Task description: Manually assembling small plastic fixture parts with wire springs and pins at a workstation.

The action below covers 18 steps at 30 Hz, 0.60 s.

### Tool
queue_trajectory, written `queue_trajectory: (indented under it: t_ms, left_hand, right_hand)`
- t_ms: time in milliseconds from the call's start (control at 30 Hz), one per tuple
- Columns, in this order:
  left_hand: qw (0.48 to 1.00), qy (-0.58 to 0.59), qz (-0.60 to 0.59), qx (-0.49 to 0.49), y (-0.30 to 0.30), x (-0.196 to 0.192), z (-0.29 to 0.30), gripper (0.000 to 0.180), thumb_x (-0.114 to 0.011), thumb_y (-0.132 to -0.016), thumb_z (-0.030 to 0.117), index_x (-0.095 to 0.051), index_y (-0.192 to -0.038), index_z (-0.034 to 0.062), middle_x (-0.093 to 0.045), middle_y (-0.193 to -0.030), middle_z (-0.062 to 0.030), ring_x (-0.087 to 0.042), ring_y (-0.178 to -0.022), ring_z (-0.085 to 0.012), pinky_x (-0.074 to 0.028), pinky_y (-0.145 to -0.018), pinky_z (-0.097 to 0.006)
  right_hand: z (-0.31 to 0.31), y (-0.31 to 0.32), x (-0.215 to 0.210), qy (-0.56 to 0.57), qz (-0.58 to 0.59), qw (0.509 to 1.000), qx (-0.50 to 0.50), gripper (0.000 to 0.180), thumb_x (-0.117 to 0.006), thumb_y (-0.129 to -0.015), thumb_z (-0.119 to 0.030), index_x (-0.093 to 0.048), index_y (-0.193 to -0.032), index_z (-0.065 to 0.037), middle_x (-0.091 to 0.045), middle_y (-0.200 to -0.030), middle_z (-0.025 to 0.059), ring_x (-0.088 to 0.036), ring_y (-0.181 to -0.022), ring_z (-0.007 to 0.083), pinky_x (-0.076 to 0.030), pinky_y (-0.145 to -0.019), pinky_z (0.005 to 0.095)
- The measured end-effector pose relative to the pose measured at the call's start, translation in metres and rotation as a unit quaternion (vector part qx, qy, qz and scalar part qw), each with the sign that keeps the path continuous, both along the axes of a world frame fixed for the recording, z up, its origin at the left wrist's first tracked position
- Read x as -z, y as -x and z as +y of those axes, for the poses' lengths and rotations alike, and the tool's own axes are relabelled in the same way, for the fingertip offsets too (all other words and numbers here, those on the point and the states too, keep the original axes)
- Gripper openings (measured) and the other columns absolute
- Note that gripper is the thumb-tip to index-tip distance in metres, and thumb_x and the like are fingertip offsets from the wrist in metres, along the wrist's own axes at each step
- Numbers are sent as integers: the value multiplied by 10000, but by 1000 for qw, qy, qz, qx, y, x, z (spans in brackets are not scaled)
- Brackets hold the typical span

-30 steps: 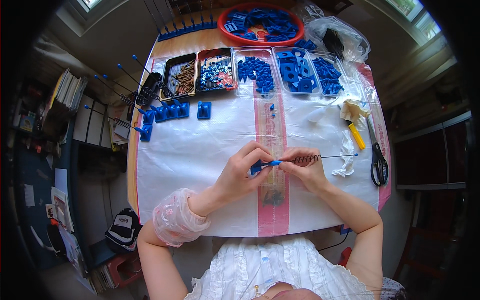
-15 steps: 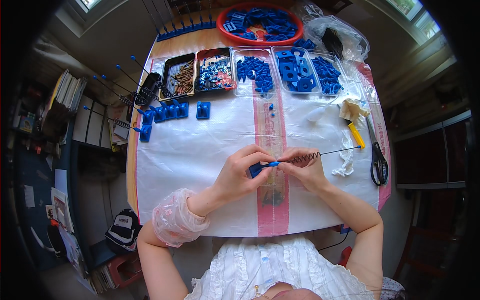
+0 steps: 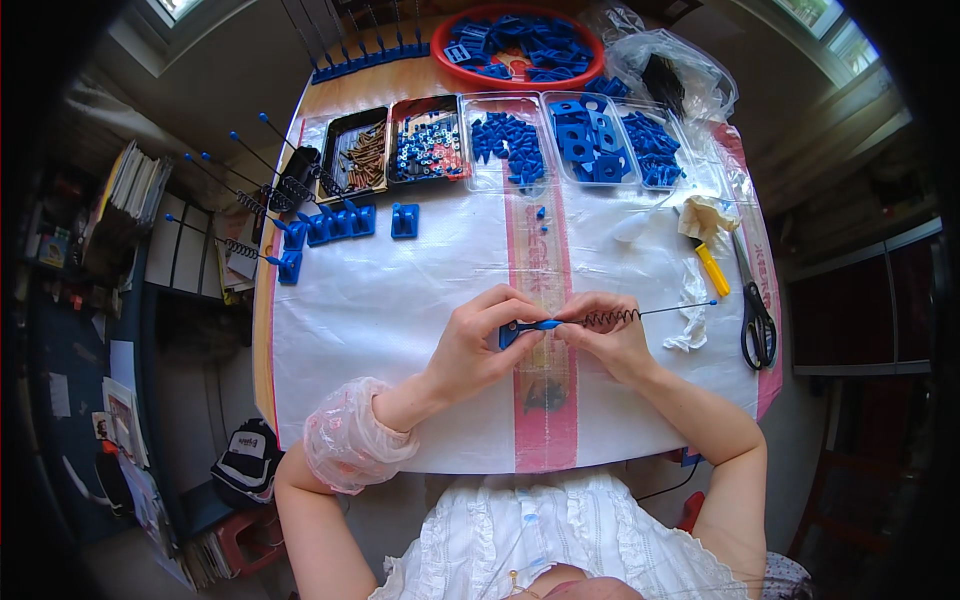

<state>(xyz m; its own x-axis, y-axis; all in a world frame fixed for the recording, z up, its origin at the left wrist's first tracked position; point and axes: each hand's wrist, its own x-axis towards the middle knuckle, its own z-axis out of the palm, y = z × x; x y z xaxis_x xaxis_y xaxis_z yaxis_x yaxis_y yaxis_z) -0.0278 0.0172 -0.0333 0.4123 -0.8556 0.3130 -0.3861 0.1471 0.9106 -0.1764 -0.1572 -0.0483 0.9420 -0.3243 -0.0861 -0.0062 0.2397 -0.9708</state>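
Over the middle of the table, my left hand [image 3: 487, 335] is closed on a blue plastic piece [image 3: 510, 333] with a flat base and a narrow neck. My right hand [image 3: 607, 338] pinches a black wire rod [image 3: 675, 307] close to that neck, where the two meet. The rod has a coiled spring section [image 3: 608, 318] running past my fingers and a small blue ball at its far right end. Both sets of fingertips nearly touch each other. The exact joint is partly hidden by my fingers.
Trays with brown screws [image 3: 368, 155], nuts [image 3: 428, 145] and blue parts [image 3: 508, 140] line the back, before a red basin [image 3: 598, 72]. Finished-looking blue bases with spring rods [image 3: 290, 240] stand at left. Scissors [image 3: 757, 325] and a yellow-handled tool [image 3: 712, 270] lie right.
The blue piece has turned a little in my left hand, so its base faces differently. The rod's ball end has shifted slightly left and down.
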Motion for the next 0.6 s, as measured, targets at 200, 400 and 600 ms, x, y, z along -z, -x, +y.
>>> queue_trajectory:
  t_ms: [200,400,600]
  left_hand:
    - [1000,-1,-2,-2,1,2,0,214,-749,-850,-32,-720,-1059,2,-684,-981,-92,-676,-878,-174,-532,-744,-280]
    - [997,-48,66,7,2,1,2,185,-725,-895,-25,-663,-1069,-26,-677,-977,-72,-666,-881,-116,-533,-746,-251]
    - [974,-83,198,70,-6,12,5,146,-685,-956,34,-629,-1076,-29,-672,-1027,-74,-695,-950,-131,-573,-784,-258]
  right_hand:
    - [1,0,5,-2,-16,1000,6,124,-749,-891,53,-724,-1012,48,-732,-986,70,-688,-915,92,-559,-811,224]
    - [1,1,4,8,-10,1000,11,103,-755,-892,43,-721,-989,42,-726,-971,59,-685,-880,80,-558,-771,209]
    - [2,2,2,18,-8,1000,23,88,-763,-894,27,-717,-968,36,-718,-936,50,-691,-848,84,-566,-747,213]
